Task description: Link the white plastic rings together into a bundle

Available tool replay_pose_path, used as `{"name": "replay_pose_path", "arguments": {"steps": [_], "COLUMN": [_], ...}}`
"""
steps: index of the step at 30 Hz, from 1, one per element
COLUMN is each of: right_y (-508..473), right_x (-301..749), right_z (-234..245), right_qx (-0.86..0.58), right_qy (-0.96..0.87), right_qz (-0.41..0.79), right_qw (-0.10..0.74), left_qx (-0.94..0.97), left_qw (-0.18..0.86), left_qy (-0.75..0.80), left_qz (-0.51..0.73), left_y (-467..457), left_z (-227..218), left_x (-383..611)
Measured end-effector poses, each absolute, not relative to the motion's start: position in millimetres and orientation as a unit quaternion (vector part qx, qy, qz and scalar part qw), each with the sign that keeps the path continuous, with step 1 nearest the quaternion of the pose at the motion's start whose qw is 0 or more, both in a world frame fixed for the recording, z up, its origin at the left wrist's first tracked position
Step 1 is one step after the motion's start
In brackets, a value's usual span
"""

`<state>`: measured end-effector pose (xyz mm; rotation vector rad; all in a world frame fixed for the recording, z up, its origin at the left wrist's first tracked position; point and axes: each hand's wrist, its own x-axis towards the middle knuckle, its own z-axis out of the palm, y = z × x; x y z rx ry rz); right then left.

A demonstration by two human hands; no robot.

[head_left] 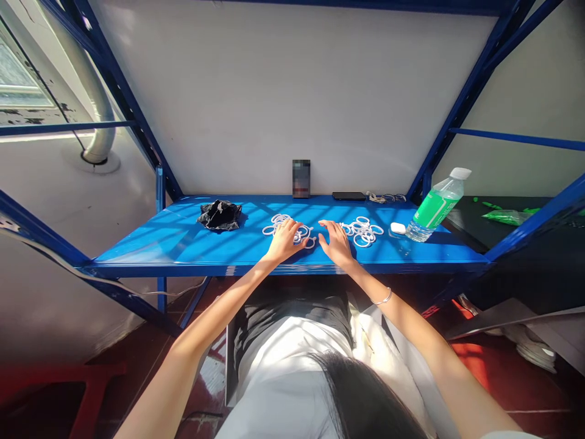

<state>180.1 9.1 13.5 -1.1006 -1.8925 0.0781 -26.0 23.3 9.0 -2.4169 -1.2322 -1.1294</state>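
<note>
2 piles of white rings on blue table [159, 244]. Left hand [284, 241] over left pile [276, 219], covering part of it; fingertips hard to make out, can't tell if gripping a ring. Right hand [338, 244] open, thumb apart from fingers, at near-left edge of right pile [364, 232], hiding some rings. Rings overlap, count unclear. Upright phone [301, 178] at back pixelated, unreadable. Black bag's [220, 216] inside too dark. Window [21, 76] cut off.
</note>
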Motion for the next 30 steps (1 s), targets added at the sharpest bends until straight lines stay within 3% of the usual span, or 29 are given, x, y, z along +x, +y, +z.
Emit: {"name": "replay_pose_path", "arguments": {"steps": [5, 13, 17, 20, 26, 30], "right_y": [25.4, 34.5, 27.9, 21.8, 16.8, 17.9], "right_x": [204.3, 219.4, 213.6, 208.3, 193.9, 183.7], "right_z": [3.5, -1.1, 7.5, 19.4, 26.0, 18.8], "right_qx": [-0.508, -0.500, -0.518, -0.505, -0.402, -0.357], "right_qy": [-0.756, -0.756, -0.777, -0.789, -0.741, -0.701], "right_qz": [-0.019, -0.065, -0.058, 0.038, 0.306, 0.402], "right_qw": [0.413, 0.417, 0.352, 0.349, 0.443, 0.469], "left_qx": [-0.792, -0.775, -0.783, -0.812, -0.884, -0.890], "left_qw": [0.095, 0.093, 0.097, 0.101, 0.127, 0.148], "left_qy": [-0.464, -0.506, -0.501, -0.449, -0.302, -0.272], "left_qz": [-0.385, -0.367, -0.356, -0.359, -0.334, -0.333], "left_y": [25.5, 27.3, 25.1, 23.6, 21.1, 19.8], "left_z": [4.4, 0.7, 4.2, 7.4, 12.3, 14.3], "left_x": [-29.3, -31.7, -29.7, -27.8, -24.3, -23.4]}}
